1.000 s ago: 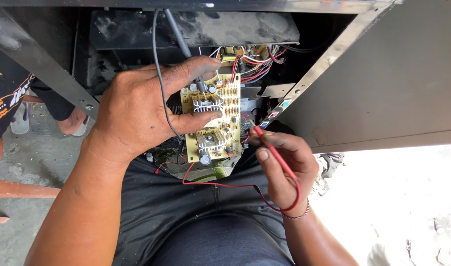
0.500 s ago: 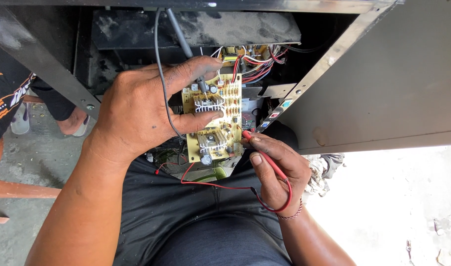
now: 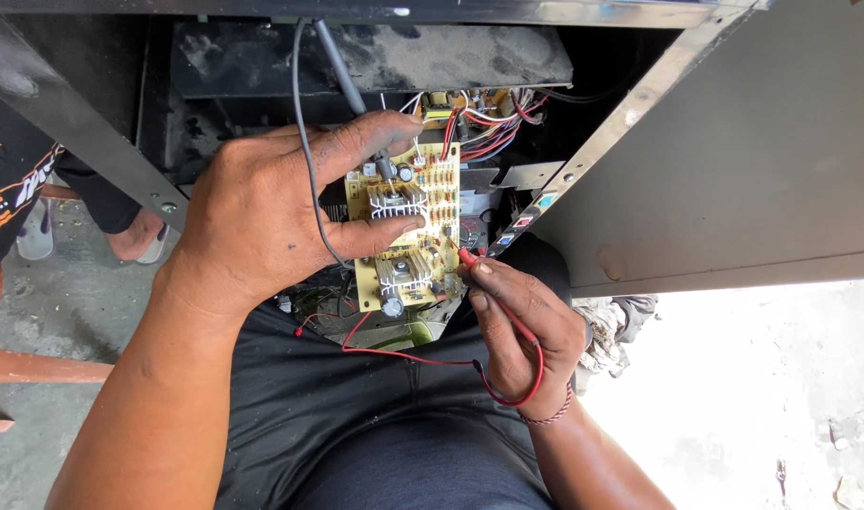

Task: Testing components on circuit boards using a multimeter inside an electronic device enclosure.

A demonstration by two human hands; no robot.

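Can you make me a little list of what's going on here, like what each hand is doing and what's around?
Left hand: grips the yellow circuit board and presses a black probe onto it
Right hand: pinches a red probe, tip on the board's right edge
Red lead: loops across the dark trousers
Behind the board: open black metal casing with a bundle of coloured wires
Far left: another person's foot in a sandal
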